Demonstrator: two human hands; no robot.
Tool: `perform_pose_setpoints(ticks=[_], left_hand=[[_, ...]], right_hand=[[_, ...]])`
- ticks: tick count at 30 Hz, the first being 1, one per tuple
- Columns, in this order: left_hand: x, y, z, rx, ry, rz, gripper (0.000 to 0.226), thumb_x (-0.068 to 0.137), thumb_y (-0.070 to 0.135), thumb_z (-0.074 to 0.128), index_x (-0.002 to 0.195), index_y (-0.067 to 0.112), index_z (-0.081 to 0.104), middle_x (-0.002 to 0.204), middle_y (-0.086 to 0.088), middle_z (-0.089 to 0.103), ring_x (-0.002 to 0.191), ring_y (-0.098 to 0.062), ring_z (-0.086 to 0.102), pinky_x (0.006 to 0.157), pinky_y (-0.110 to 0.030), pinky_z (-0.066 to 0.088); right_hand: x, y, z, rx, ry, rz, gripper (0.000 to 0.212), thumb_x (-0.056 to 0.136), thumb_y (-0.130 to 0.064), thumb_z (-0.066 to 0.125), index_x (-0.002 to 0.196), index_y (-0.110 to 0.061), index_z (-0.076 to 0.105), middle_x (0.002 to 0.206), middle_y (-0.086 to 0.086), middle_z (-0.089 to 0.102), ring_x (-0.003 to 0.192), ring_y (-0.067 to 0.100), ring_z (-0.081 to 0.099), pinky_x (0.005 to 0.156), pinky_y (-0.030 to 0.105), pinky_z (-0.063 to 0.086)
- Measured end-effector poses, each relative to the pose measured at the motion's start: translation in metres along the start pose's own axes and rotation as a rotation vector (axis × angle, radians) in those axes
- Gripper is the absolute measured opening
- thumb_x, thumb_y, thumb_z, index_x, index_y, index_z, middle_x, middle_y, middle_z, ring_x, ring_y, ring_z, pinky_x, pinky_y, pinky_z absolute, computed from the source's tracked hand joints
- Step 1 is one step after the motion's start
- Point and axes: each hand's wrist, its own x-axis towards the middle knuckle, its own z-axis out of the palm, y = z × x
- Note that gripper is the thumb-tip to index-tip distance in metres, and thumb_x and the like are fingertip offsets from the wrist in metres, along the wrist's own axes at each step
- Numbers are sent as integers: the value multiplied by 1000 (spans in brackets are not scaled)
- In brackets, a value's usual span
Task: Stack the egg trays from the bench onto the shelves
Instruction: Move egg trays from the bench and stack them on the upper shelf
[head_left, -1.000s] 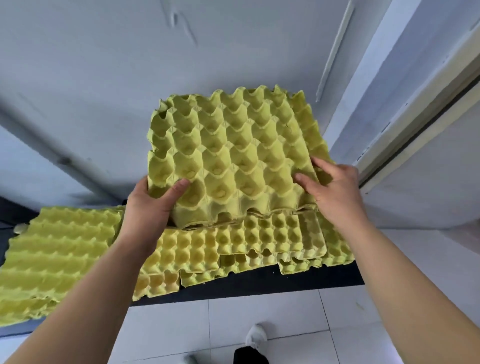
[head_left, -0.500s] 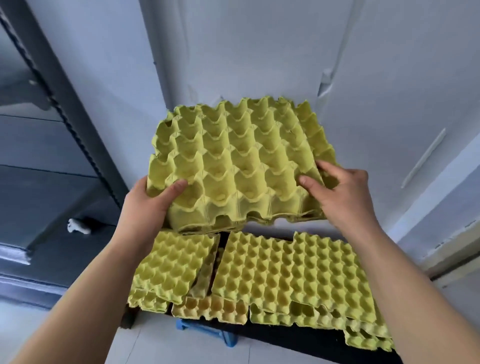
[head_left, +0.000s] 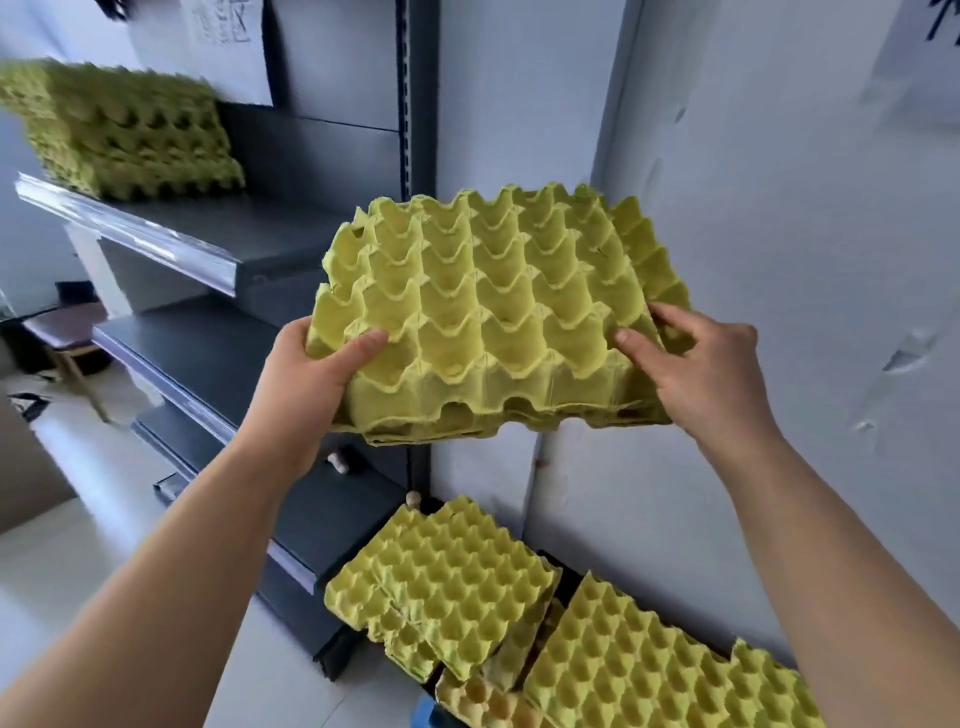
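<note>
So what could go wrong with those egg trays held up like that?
1. The held trays are several nested layers, gripped only at the near edge by the left hand and right hand; a loose lower tray might slide out.
2. One layer juts out on the right, so the bundle may stack crookedly.
3. The shelf stack sits close to the shelf's front lip; a bump could tip it off.

Shelves (head_left: 218, 249) left, bench trays (head_left: 447, 582) below-right
</note>
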Motion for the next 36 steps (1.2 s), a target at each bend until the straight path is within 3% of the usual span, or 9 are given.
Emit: perform_pose_setpoints(ticks=[2, 6, 9, 11, 14, 24, 30, 34, 36], left_hand=[[19, 7, -24, -12, 35, -10, 69, 70, 42, 81, 126, 19, 47, 112, -1, 67, 91, -23, 71, 75, -50, 58], [67, 21, -75, -21, 73, -12, 68, 70, 42, 81, 122, 18, 46, 110, -2, 67, 90, -22, 71, 73, -46, 59], [108, 35, -120, -21, 73, 1, 65, 72, 40, 80, 122, 16, 46, 108, -2, 67, 88, -21, 71, 70, -42, 59], [138, 45, -152, -9, 60, 7, 66, 72, 40, 80, 123, 15, 46, 108, -3, 67, 87, -20, 70, 71, -40, 58], [184, 59, -196, 23, 38, 4, 67, 73, 42, 79, 124, 15, 45, 109, -3, 65, 91, -20, 69, 76, -41, 58], [316, 73, -281, 83, -101, -29, 82, 60, 41, 86, 125, 14, 45, 112, -5, 64, 92, -22, 69, 64, -36, 58], [388, 62, -303, 54, -116, -45, 96, 39, 47, 94, 120, 14, 54, 109, -8, 69, 92, -27, 71, 75, -52, 58], [431, 61, -309, 68, -141, -32, 64, 59, 37, 88, 112, 11, 63, 100, -10, 73, 84, -26, 73, 65, -43, 59], [451, 60, -315, 61, -145, -44, 51, 67, 33, 84, 109, 11, 65, 97, -9, 74, 80, -23, 73, 59, -37, 58]], right_hand=[[8, -23, 22, 12, -18, -14, 58, 75, -58, 68, 127, -35, 57, 115, 4, 38, 107, 27, 57, 98, 40, 47], [26, -74, 72, 35, -25, -46, 59, 74, -60, 67, 127, -36, 58, 123, 9, 41, 109, 27, 55, 95, 43, 48], [38, -118, 114, 40, -32, -70, 59, 75, -61, 65, 128, -35, 57, 110, 1, 45, 119, 26, 49, 98, 39, 45], [47, -148, 144, 25, -48, -82, 60, 76, -63, 63, 128, -33, 57, 114, 3, 54, 126, 24, 42, 98, 38, 44], [57, -190, 188, 15, -59, -25, 62, 76, -63, 63, 130, -33, 56, 130, 13, 50, 127, 26, 39, 94, 37, 42], [98, -275, 301, -31, -95, 56, 58, 83, -59, 58, 133, -31, 52, 132, 8, 51, 134, 23, 28, 94, 39, 42], [130, -296, 350, -110, -111, 29, 60, 83, -62, 55, 134, -30, 52, 125, 4, 57, 130, 26, 34, 95, 42, 45], [146, -305, 378, -122, -129, 43, 66, 76, -70, 55, 131, -33, 54, 116, 5, 62, 113, 27, 53, 82, 35, 50], [151, -312, 388, -159, -135, 46, 69, 74, -75, 52, 132, -36, 51, 122, 7, 56, 109, 22, 51, 68, 28, 44]])
